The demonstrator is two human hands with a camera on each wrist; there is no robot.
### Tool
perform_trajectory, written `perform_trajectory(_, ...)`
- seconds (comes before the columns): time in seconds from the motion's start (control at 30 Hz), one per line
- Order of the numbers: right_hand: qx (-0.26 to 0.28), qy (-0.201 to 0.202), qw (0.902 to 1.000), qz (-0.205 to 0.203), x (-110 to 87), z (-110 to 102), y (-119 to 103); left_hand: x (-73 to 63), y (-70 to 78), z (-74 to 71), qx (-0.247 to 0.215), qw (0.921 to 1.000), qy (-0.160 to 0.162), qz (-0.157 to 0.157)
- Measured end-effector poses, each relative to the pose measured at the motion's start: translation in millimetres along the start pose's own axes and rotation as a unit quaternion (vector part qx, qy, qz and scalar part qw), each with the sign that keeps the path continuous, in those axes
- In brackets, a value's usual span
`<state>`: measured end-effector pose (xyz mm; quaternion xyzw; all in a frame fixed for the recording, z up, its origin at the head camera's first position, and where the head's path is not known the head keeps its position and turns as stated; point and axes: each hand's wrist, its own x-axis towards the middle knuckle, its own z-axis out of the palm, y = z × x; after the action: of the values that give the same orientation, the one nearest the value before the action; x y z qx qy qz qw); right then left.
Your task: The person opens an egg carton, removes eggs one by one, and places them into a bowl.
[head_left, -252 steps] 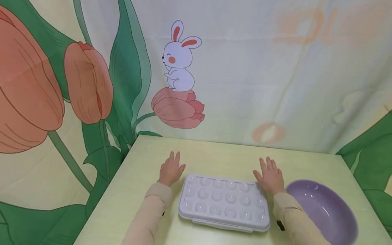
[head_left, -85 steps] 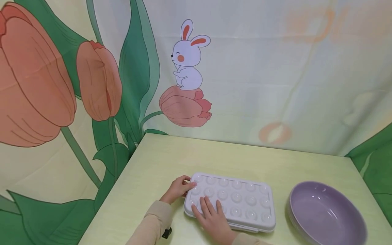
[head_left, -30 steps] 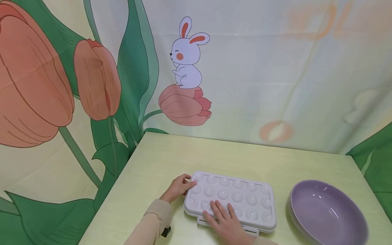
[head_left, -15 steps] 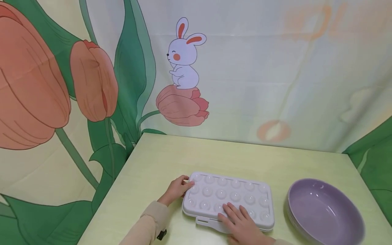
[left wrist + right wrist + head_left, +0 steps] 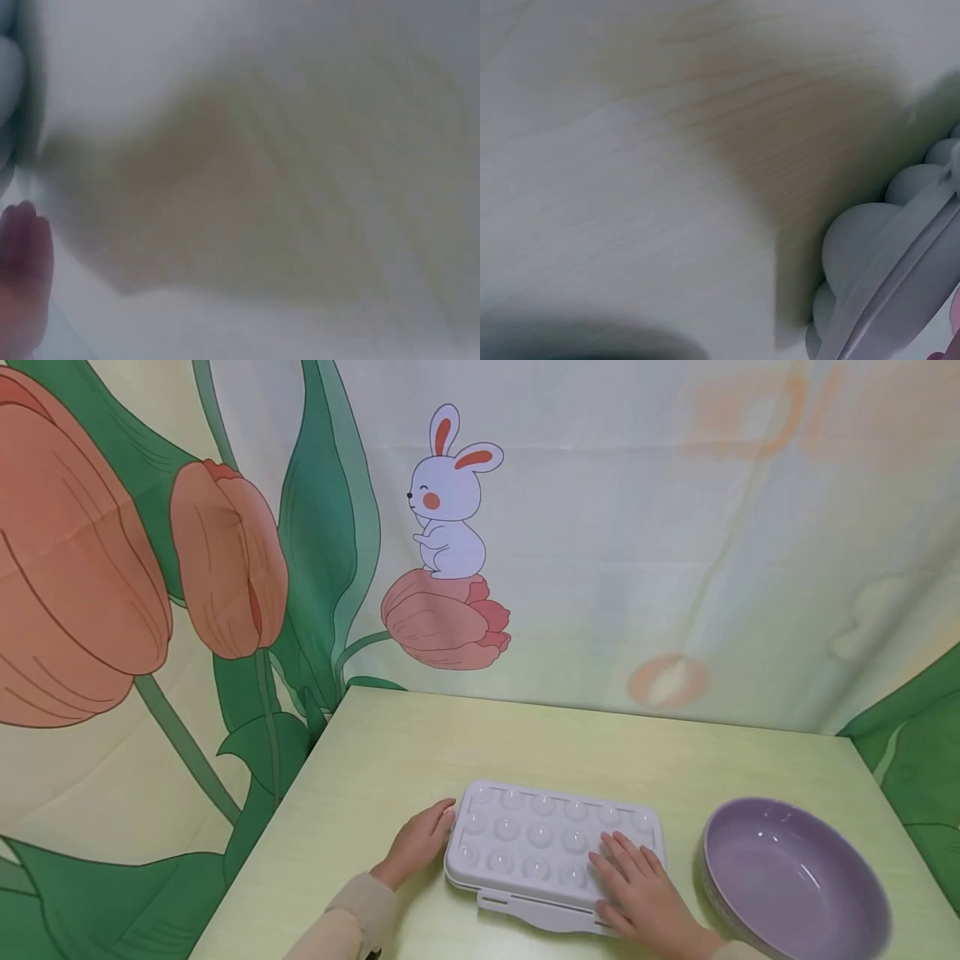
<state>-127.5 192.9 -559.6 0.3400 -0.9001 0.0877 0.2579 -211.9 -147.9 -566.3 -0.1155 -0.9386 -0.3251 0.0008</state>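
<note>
A pale lilac plastic egg box (image 5: 540,835) with rows of round domes on its lid lies on the table in the head view. Along its front edge a long latch flap (image 5: 532,912) sticks out. My left hand (image 5: 417,845) stands at the box's left end, fingers fairly straight and tips right at its side. On the front right of the lid, my right hand (image 5: 645,893) rests with straight, slightly spread fingers and its thumb near the flap's right end. The left wrist view catches a few fingers (image 5: 26,255); in the right wrist view, the egg box (image 5: 900,285) shows edge-on.
A deep purple oval bowl (image 5: 795,868) stands to the right of the box, close to my right forearm. The pale yellow-green table (image 5: 570,735) reaches back to a hanging cloth (image 5: 585,568) printed with tulips and a rabbit.
Both hands came to the box from beside it. The latch flap swung outward, first at its left. My right hand slid right along the front; my left hand loosened from the left end.
</note>
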Motion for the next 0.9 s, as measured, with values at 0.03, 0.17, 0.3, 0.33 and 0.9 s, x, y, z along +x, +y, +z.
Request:
perform_trajectory(0.03, -0.002, 0.001, 1.0, 0.008, -1.2, 0, 2, -3.0, -1.7, 0.4, 0.02, 0.9998, 0.004, 0.007)
perform_trajectory(0.17, 0.005, 0.017, 0.9994, 0.031, -5.0, -1, 9, -14.2, -5.0, 0.6, 0.077, 0.9951, 0.028, 0.056)
perform_trajectory(0.3, 0.006, 0.023, 0.9979, 0.06, -10.5, 0, 15, -21.0, -5.9, 0.5, 0.106, 0.9873, 0.054, 0.105)
perform_trajectory(0.33, 0.004, 0.021, 0.9975, 0.067, -12.3, 0, 17, -22.0, -5.6, 0.4, 0.11, 0.9854, 0.06, 0.115)
perform_trajectory(0.9, 0.014, -0.011, 0.988, 0.153, -27.3, -10, 21, -31.5, -7.6, 4.1, 0.141, 0.9841, 0.035, 0.103)
